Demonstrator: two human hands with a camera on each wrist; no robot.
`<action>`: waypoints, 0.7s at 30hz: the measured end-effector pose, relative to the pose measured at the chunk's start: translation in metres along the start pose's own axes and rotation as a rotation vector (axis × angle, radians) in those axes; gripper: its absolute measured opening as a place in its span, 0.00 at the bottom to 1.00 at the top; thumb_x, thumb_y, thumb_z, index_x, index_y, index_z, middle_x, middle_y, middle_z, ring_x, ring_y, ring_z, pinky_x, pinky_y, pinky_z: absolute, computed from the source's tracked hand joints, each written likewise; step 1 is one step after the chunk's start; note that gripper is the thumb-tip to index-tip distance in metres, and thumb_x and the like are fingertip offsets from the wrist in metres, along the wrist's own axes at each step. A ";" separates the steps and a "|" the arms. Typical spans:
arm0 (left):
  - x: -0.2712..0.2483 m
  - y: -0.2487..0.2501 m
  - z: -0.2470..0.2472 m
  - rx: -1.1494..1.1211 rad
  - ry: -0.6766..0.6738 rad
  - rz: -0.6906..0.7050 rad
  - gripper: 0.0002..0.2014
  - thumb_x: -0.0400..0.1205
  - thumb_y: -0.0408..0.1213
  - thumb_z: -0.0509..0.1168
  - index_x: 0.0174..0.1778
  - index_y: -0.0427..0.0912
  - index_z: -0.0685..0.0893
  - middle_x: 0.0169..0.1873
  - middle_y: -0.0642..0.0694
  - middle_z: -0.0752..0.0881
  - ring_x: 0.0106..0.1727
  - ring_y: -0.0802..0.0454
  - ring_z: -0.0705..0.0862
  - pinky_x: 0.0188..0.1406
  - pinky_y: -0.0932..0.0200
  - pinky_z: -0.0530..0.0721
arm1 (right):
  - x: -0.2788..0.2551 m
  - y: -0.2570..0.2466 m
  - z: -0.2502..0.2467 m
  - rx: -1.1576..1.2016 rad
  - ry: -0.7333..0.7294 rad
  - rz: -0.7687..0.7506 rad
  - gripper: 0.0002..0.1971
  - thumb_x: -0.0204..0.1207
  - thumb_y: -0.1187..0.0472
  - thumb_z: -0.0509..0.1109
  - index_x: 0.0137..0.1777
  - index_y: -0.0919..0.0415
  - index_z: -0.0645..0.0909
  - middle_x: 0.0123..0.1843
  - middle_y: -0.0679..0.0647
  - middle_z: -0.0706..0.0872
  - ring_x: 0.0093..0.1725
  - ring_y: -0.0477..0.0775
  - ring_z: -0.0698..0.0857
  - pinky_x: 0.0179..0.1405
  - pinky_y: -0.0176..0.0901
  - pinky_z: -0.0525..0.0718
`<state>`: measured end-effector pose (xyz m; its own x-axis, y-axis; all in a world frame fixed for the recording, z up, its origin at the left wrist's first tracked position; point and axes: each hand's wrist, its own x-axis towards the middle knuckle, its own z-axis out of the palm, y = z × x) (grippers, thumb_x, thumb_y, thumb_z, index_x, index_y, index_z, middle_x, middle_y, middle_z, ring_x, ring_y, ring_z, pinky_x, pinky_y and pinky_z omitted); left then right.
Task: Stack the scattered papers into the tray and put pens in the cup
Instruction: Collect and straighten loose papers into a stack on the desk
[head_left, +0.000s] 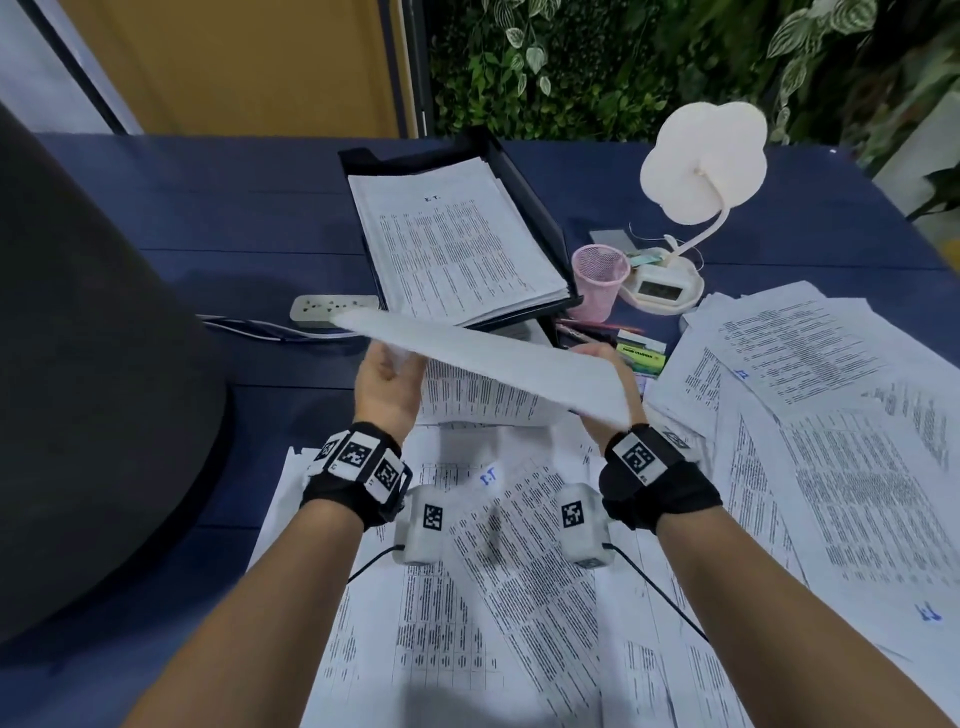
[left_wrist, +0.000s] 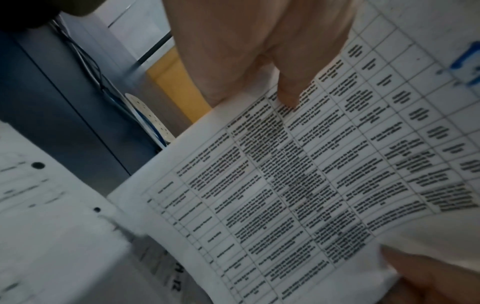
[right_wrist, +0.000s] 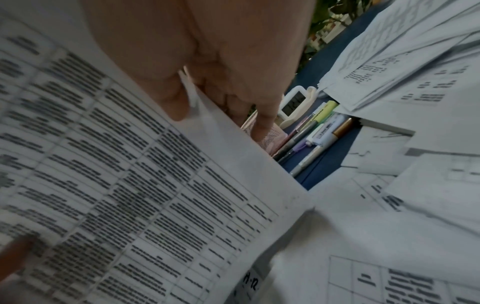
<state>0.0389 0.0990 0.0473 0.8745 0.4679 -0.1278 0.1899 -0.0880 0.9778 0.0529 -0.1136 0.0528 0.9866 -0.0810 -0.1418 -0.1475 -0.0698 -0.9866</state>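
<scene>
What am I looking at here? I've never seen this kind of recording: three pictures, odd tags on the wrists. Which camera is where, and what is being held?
No machine here: a person works with bare hands, wearing black wrist straps with printed marker squares and small cameras. The wide picture comes from a camera on the head, looking down at a blue table. The other two come from the wrist cameras, looking along each hand.

The left hand and the right hand each pinch one end of a printed sheet, lifted above the table just short of the black tray, which already holds a stack of papers. More loose papers cover the near and right side. Beside the tray stands a pink mesh cup; the pens and highlighters lie on the table near it. A white lamp stands behind.
</scene>
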 end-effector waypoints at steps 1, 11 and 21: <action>0.000 0.002 0.000 -0.044 0.002 0.013 0.16 0.78 0.41 0.71 0.57 0.37 0.80 0.37 0.51 0.83 0.42 0.51 0.81 0.46 0.48 0.82 | -0.001 -0.002 -0.002 0.064 0.010 0.023 0.08 0.69 0.65 0.67 0.47 0.64 0.78 0.38 0.48 0.78 0.35 0.44 0.76 0.31 0.34 0.76; -0.018 -0.022 0.003 0.169 -0.119 0.012 0.24 0.82 0.42 0.65 0.73 0.40 0.71 0.71 0.45 0.77 0.71 0.47 0.76 0.72 0.46 0.75 | -0.002 0.048 -0.023 -0.404 -0.032 0.207 0.14 0.79 0.58 0.61 0.49 0.72 0.77 0.36 0.56 0.75 0.36 0.53 0.72 0.41 0.42 0.69; -0.044 -0.090 0.000 0.468 -0.316 -0.150 0.19 0.80 0.38 0.69 0.65 0.38 0.77 0.58 0.45 0.85 0.58 0.45 0.83 0.55 0.58 0.80 | -0.014 0.091 -0.045 -0.789 -0.292 0.467 0.13 0.82 0.66 0.56 0.59 0.73 0.77 0.62 0.67 0.80 0.57 0.63 0.80 0.47 0.38 0.68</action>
<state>-0.0163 0.0862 -0.0350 0.9000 0.2264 -0.3724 0.4358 -0.4536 0.7774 0.0221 -0.1635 -0.0310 0.7793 -0.0272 -0.6261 -0.4294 -0.7508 -0.5019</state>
